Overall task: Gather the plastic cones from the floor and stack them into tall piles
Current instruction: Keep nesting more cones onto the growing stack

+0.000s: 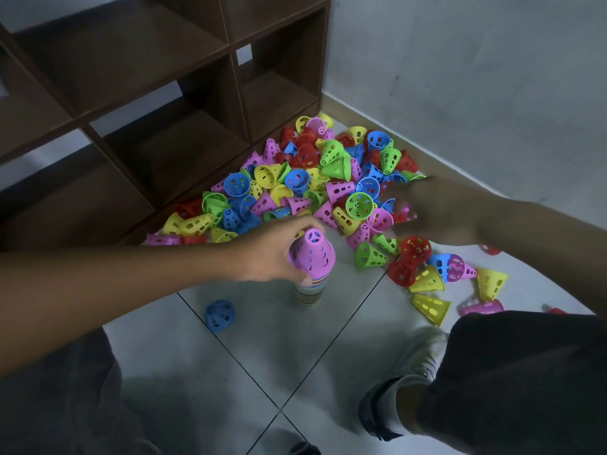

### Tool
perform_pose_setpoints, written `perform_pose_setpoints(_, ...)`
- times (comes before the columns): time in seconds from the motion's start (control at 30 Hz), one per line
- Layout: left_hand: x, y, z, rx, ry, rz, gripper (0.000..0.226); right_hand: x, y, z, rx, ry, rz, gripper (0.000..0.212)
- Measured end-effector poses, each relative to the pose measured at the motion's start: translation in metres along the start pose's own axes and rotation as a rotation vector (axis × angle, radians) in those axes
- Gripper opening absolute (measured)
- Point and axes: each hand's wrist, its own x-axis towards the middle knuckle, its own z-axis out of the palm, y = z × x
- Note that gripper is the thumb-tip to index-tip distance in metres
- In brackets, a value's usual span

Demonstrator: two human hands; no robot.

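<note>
Dark trouser knees [525,382] fill the bottom of the view, with a pale shoe [423,353] on grey floor tiles [262,339] between them. Just ahead, the left hand [272,254] curls around a standing stack of cones [310,274], its fingers wrapped near the top, where a pink cone [312,251] caps the many-coloured rims below. A lone blue cone [219,315] lies beside the stack's foot. Further forward and to the right, the right hand [430,211] reaches into a big heap of loose cones [312,182] in red, yellow, green, blue and pink, piled against a dark wooden shelf unit [147,93] and a grey wall [476,77]. Motion blur hides this hand's fingers, so whether they pinch a cone or lie spread cannot be told. More cones are scattered to the right, among them a yellow cone [431,307] near the knee.

The stack looks narrow and tall for its base. If the left hand lets go or nudges it sideways, it will likely topple. A cone set on crooked may jam or tilt the pile. Stray cones near the shoe could be kicked or crushed.
</note>
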Motion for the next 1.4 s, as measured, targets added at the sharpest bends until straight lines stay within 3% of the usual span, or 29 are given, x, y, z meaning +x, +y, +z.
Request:
perform_pose_setpoints(0.2, -0.004, 0.037, -0.020, 0.099, 0.061, 0.032, 0.074, -0.006, 0.016, 0.000, 0.033, 0.011, 0.047, 0.047)
perform_pose_setpoints(0.37, 0.008, 0.065, -0.017, 0.291, 0.108, 0.201, 0.052, -0.023, 0.036, 0.003, 0.056, -0.102, 0.096, 0.028)
perform_pose_setpoints(0.53, 0.044, 0.084, 0.016, 0.432, 0.168, 0.357, 0.028, -0.051, 0.058, 0.006, 0.120, -0.116, 0.210, 0.057)
perform_pose_setpoints(0.67, 0.076, 0.099, 0.048, 0.386, 0.188, 0.388, 0.024, -0.065, 0.089, 0.031, 0.154, -0.194, 0.303, 0.063)
perform_pose_setpoints(1.03, 0.169, 0.088, 0.158, 0.342, -0.001, 0.238, 0.040, -0.106, 0.191, 0.150, 0.322, -0.187, 0.519, 0.081)
perform_pose_setpoints(1.27, 0.219, 0.053, 0.221, 0.338, -0.187, 0.133, 0.065, -0.107, 0.234, 0.224, 0.158, -0.228, 0.472, 0.117)
perform_pose_setpoints(1.4, 0.232, 0.044, 0.252, 0.508, -0.339, 0.132, 0.083, -0.089, 0.252, 0.253, 0.050, -0.284, 0.381, 0.146)
